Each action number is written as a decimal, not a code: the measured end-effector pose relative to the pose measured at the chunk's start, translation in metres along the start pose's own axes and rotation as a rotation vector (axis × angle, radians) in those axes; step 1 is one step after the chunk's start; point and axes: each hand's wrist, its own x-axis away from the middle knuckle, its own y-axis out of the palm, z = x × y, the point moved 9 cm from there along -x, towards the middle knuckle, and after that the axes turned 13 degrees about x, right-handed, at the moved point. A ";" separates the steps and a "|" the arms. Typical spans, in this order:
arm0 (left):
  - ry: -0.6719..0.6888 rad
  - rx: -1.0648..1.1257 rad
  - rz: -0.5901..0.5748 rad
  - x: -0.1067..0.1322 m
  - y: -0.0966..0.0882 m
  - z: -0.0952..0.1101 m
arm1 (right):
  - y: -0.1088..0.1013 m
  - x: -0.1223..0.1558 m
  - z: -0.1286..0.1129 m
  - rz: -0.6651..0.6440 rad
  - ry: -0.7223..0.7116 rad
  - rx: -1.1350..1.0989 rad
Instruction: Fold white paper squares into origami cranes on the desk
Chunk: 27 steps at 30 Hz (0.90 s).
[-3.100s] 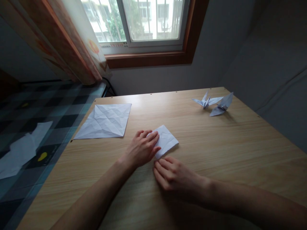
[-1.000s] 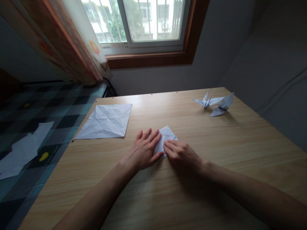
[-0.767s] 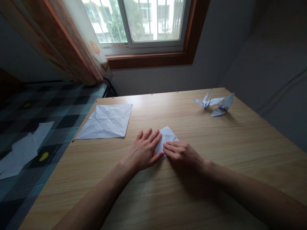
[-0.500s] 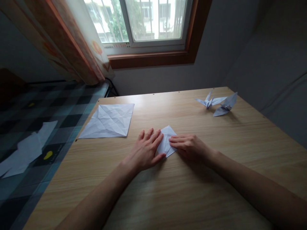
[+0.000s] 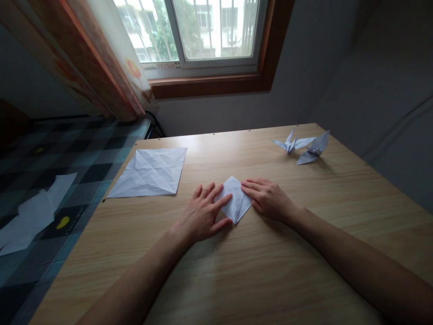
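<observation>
A small folded white paper [image 5: 236, 202], kite-shaped with its point toward me, lies on the wooden table [image 5: 304, 234]. My left hand [image 5: 203, 212] lies flat with fingers spread, its fingertips pressing the paper's left edge. Over on the paper's right edge rests my right hand [image 5: 269, 198], fingers stretched out and flat against it. Neither hand grips anything.
A creased, unfolded square sheet [image 5: 149, 172] lies at the table's far left. Two folded paper cranes [image 5: 302, 146] stand at the far right. Left of the table is a checked bedcover [image 5: 50, 180] with loose white paper [image 5: 32, 214] on it. A window and curtain are behind.
My right hand has slid from the paper's near edge up along its right side. The paper now shows a narrower kite shape. My left hand has stayed on the left edge.
</observation>
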 end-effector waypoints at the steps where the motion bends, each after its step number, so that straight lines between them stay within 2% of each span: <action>1: -0.006 -0.002 0.000 0.000 0.000 0.000 | -0.001 -0.001 0.000 0.022 0.007 -0.016; 8: -0.003 0.039 0.065 -0.001 -0.004 -0.001 | -0.009 -0.003 -0.003 0.171 0.007 -0.190; 14: 0.054 0.074 0.163 -0.002 -0.010 -0.001 | -0.016 -0.002 -0.006 0.223 -0.037 -0.090; 19: 0.105 0.145 0.176 -0.003 -0.010 -0.001 | -0.022 -0.001 -0.013 0.269 -0.117 -0.008; 27: 0.161 0.293 0.256 0.002 -0.021 -0.001 | -0.015 0.002 -0.005 0.230 -0.138 0.074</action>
